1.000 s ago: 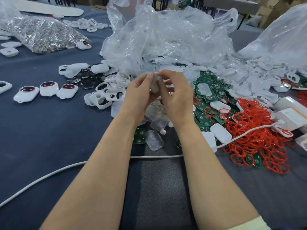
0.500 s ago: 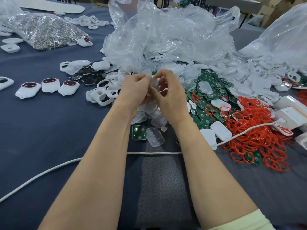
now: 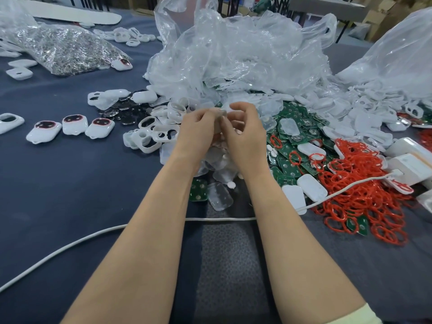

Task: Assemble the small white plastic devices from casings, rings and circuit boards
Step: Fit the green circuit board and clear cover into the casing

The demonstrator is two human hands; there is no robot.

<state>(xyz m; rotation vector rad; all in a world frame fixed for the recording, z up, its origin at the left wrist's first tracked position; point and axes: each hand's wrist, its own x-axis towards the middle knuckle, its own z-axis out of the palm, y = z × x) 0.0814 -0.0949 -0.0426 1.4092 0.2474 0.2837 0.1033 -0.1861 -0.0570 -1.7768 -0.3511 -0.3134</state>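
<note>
Both grips pinch one small pale part above the parts heap.
The left grip (image 3: 198,129) and right grip (image 3: 245,134) meet fingertip to fingertip with fingers curled, each pinching the small pale part (image 3: 221,111), which is held in the air and is too blurred to tell which piece it is. Directly beneath the grips lie clear casings (image 3: 219,196). Just right of the right grip spread the green circuit boards (image 3: 292,136), and further right the red rings (image 3: 364,195) lie in a tangle. Left of the left grip sits a cluster of white casings (image 3: 152,136) with openings. Further left, three white devices (image 3: 70,127) with dark, red-rimmed faces stand in a row on the bench (image 3: 70,195). Behind the grips rises a crumpled plastic bag (image 3: 233,54). A white cable (image 3: 217,219) crosses the bench under both forearms.
</note>
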